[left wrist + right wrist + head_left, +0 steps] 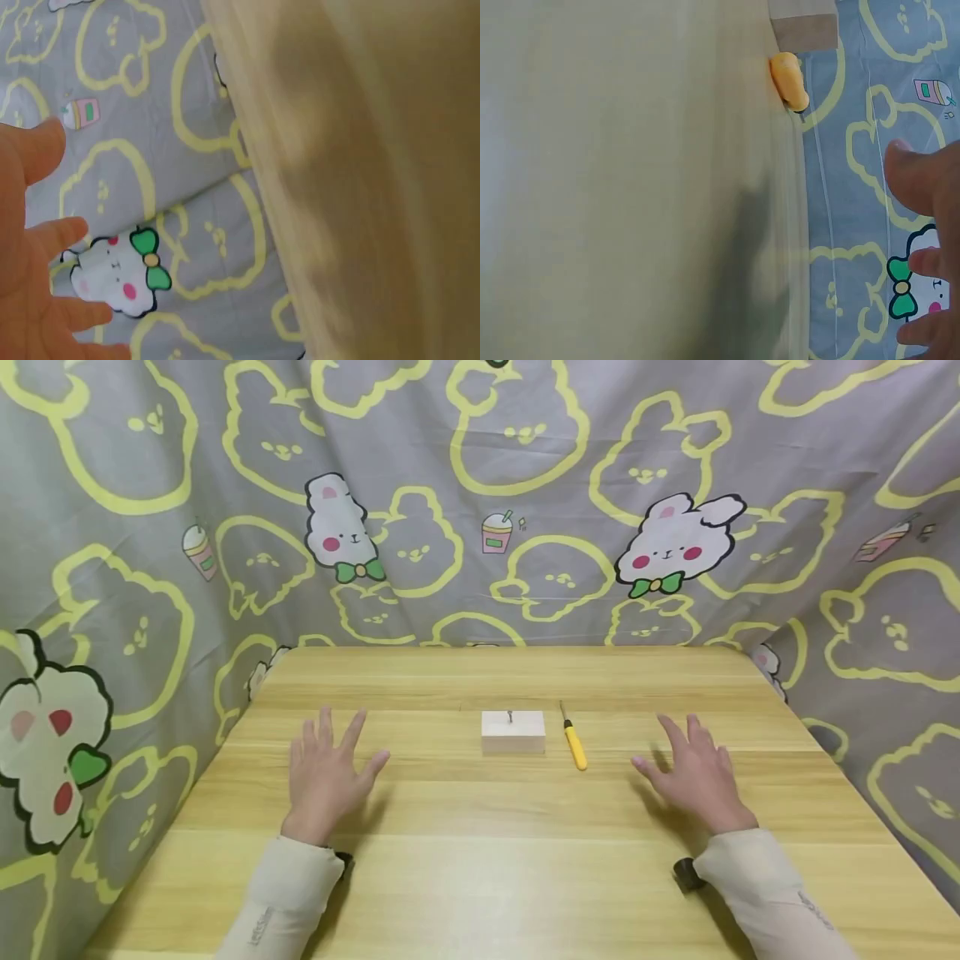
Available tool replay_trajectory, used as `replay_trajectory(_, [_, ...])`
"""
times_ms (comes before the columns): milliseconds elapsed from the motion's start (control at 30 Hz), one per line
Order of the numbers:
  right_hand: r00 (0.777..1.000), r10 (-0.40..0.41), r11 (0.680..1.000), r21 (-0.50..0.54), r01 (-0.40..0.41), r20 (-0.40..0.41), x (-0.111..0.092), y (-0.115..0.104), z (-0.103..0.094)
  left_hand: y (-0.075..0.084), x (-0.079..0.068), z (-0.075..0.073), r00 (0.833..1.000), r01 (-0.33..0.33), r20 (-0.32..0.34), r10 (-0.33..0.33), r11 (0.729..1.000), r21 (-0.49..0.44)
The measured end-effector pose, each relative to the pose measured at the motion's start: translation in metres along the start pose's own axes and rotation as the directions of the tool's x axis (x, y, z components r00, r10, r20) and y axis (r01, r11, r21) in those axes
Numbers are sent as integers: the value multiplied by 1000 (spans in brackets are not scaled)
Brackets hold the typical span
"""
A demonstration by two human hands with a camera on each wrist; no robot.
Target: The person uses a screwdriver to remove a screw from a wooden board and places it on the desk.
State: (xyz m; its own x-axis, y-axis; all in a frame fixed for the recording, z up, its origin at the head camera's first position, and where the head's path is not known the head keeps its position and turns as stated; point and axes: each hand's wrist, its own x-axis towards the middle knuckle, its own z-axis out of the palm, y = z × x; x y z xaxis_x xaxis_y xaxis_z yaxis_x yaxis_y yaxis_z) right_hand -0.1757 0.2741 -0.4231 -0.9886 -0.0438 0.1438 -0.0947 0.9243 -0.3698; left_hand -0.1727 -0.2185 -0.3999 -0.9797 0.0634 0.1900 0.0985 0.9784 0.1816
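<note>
Clock directions apply to the head view, with the block as dial centre.

Curtain (420, 443): grey, yellow-outlined print, beyond the table at 12 o'clock and along its sides at 9 and 3. Three printed cups show in the head view, one in each wrist view.

Table (480, 877): one, wood-grain top.

Sleeves (296, 885): two, pale, entering from 7 and 5 o'clock. One black device (687, 875) shows beside each cuff.

Hands: two. Left hand (326, 785) lies between 8 and 9 o'clock, right hand (703, 781) between 3 and 4. On both, the fingers are extended, spread and released, grasping nothing. Both are well apart from the block; the right hand is nearer the screwdriver.

Block (513, 743): one, white, rectangular, lying flat on the table.

Screwdriver (572, 739): one, yellow handle, on the table just beside the block at 3 o'clock, not touching it. Its shaft points between 11 and 12. Tip form is too small to tell.

Screw (510, 716): one, upright in the block's top face.

View differences: the screw, sleeves and black devices show in the head view only. The right wrist view adds the handle seen nearly end-on, with the block cut by the frame at 12 o'clock. The left wrist view shows the left hand against curtain and table edge.
</note>
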Motion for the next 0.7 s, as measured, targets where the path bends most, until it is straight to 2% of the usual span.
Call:
replay_trajectory(133, [998, -12, 996, 89, 7, 55, 11, -1, -2, 7, 14, 6, 996, -75, 41, 83, 985, -153])
replay_trajectory(233, [995, -27, 990, 143, 14, 92, 20, -3, -1, 17, 25, 13, 987, -117, 73, 144, 948, -296])
replay_trajectory(333, [993, -39, 981, 192, 17, 113, 29, -6, 1, 32, 36, 19, 974, -161, 91, 210, 911, -379])
replay_trajectory(500, [988, -54, 960, 278, 12, 144, 43, -13, 8, 59, 52, 26, 947, -198, 134, 291, 861, -469])
replay_trajectory(700, [982, -98, 953, 299, 47, 158, 55, -19, 18, 86, 68, 34, 921, -252, 136, 364, 826, -504])
